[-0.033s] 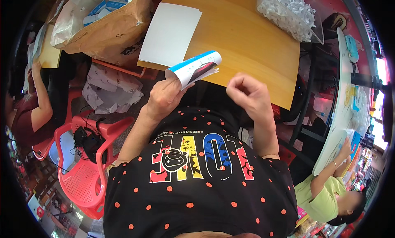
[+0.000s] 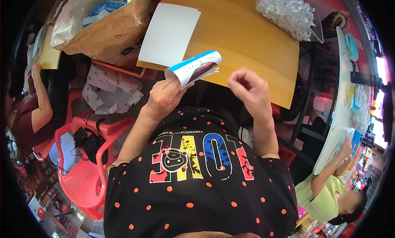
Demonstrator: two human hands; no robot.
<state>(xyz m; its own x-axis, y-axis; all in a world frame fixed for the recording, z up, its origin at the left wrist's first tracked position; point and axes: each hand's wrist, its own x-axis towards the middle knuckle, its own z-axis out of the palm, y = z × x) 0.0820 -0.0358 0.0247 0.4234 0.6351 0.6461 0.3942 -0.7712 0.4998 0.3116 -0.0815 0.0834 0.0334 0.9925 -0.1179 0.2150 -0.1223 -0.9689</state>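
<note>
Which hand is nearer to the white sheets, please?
Left. The left hand, holding the roll, is just below the sheets in the picture; the right hand is farther off, to their lower right.

blue-and-white paper roll (image 2: 193, 68), white sheets (image 2: 169, 34), red-dotted black shirt (image 2: 197, 194), yellow-brown table (image 2: 247, 40), pinkish-red chair (image 2: 84, 190)

The left hand (image 2: 164, 97) grips a rolled blue-and-white paper (image 2: 193, 70) by its near end, while the loosely closed right hand (image 2: 252, 89) is apart from it. Beyond, white sheets (image 2: 169, 34) lie on a wooden table (image 2: 242, 38), beside a brown bag (image 2: 109, 36) of blue-and-white things.
</note>
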